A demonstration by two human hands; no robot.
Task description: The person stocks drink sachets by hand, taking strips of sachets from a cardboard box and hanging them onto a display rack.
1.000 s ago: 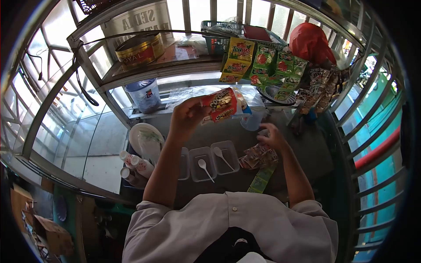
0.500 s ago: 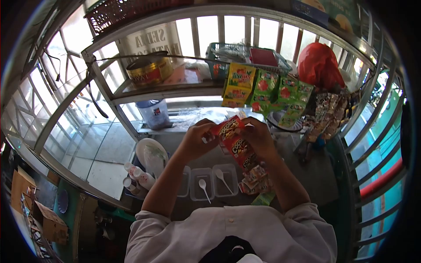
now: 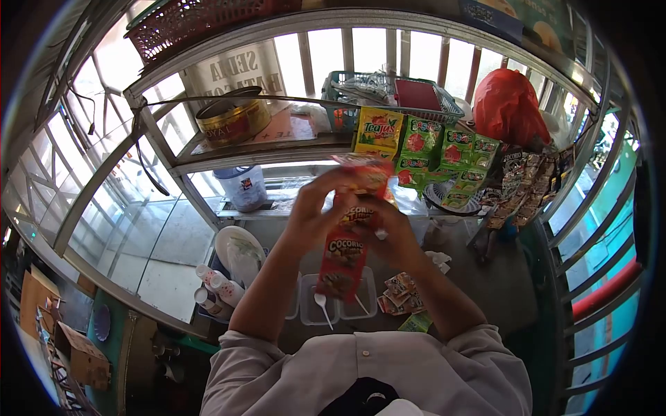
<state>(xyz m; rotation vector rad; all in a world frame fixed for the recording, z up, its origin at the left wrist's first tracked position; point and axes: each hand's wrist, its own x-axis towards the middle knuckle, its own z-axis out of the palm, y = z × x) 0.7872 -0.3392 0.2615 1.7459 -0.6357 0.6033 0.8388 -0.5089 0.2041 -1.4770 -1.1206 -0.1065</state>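
Both my hands hold a red strip of joined snack sachets [image 3: 347, 249] up in front of me. My left hand [image 3: 318, 211] grips the top of the strip, which is blurred. My right hand [image 3: 393, 236] pinches it just below, beside the upper sachet. The lower sachets hang down over the clear plastic containers [image 3: 311, 301], one with a white spoon [image 3: 321, 306] in it. A small pile of loose sachets [image 3: 402, 290] lies on the counter under my right forearm.
Green and yellow drink sachets [image 3: 423, 149] hang from the shelf ahead, brown ones [image 3: 520, 187] to the right. A gold tin [image 3: 232, 123] and a basket [image 3: 388, 93] stand on the shelf. A plate [image 3: 232, 251] and small bottles [image 3: 215, 284] sit at left.
I have raised the sachet strip higher and it now hangs straight down from my hands. A second ago only my left hand held it while my right touched the pile on the counter.
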